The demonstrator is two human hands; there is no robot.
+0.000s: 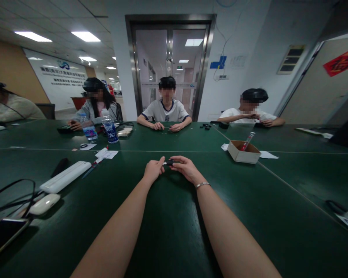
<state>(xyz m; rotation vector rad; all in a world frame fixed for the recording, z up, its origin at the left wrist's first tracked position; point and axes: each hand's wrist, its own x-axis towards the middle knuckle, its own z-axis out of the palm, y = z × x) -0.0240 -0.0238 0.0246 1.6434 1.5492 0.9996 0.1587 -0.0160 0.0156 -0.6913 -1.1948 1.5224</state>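
Sitting between both hands above the green table [168,231]: one small black piece [170,163], silvery-ended, probably light, stiff, smooth; best gripped by its dark body. Left hand [153,170] is pinching the silvery end; right hand [186,167] is grasping the body. Open box [243,156]: holding a leaning, red-marked clear tube [247,141].
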